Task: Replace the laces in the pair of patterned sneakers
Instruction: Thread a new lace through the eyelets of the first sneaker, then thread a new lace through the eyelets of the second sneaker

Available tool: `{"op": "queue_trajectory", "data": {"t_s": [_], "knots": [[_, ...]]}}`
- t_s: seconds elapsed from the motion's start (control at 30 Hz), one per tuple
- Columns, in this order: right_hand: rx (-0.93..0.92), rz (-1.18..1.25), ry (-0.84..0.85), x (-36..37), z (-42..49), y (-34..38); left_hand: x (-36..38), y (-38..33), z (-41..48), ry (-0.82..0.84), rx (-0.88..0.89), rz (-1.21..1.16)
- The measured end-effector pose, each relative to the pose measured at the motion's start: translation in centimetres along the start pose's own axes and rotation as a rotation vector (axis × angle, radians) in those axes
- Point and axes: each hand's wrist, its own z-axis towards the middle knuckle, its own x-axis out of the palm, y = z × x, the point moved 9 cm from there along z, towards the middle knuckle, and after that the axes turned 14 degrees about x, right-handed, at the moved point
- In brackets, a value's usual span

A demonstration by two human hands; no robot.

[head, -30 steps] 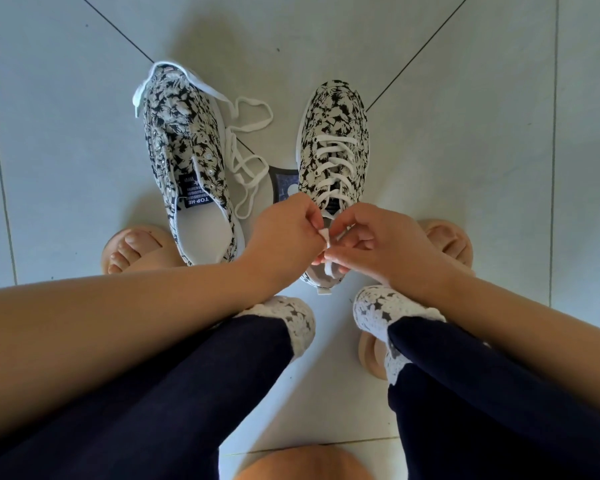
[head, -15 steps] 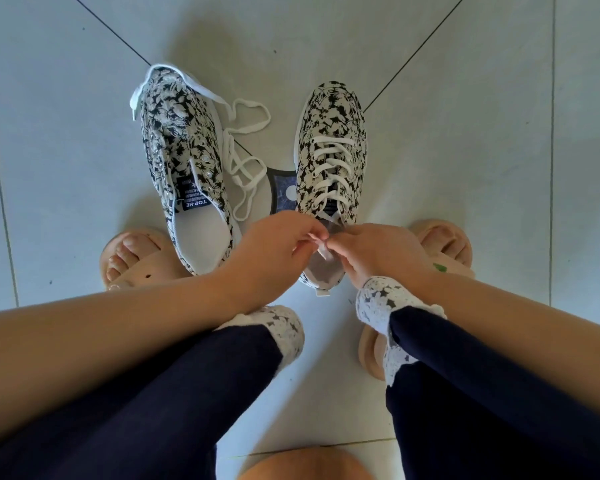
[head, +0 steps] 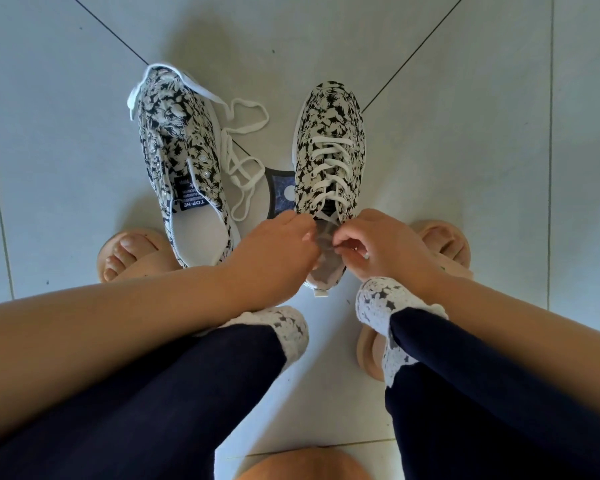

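Left hand (head: 274, 258) and right hand (head: 385, 247) meet, fingertips almost touching, over the ankle opening of the laced black-and-white floral canvas sneaker (head: 328, 109), which lies just beyond your knuckles with its toe pointing away from you. Your right hand has thumb and forefinger nipped together on what appears to be an end of the threaded white flat lace (head: 329, 157). Your left hand is curled with its fingertips down at the tongue, and whether they grip the lace cannot be told. A second ago both hands were held higher above the collar, with a short white lace end plainly pinched between them. They have since sunk onto the opening, and that end is now mostly hidden. Read this as the closing step on this shoe: the crossings beyond your fingertips look complete, and only the ends remain to be secured or tucked. Past the outer side of your left hand, the unlaced black-and-white floral canvas sneaker (head: 184, 157) has not moved, and its eyelets are bare. A loose white flat lace (head: 245, 161) lies looped on the pale grey tiled floor (head: 465, 168), beyond your left fingertips and between the two shoes, touching the unlaced one. About half the task therefore remains.
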Motion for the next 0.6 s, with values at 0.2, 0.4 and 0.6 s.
{"op": "queue_trajectory", "data": {"t_s": [0.2, 0.4, 0.6], "knots": [[0.134, 0.159, -0.064, -1.2, 1.0, -1.8, -2.1, 4.1, -1.5, -0.265, -0.381, -0.365], [0.199, 0.070, 0.002, -0.2, 2.3, -2.0, 0.4, 5.7, -0.5, -0.108, -0.549, -0.512], [0.208, 0.105, -0.167, -4.1, 3.7, -1.9, -2.9, 6.2, 1.4, -0.342, -0.500, -0.542]]}}
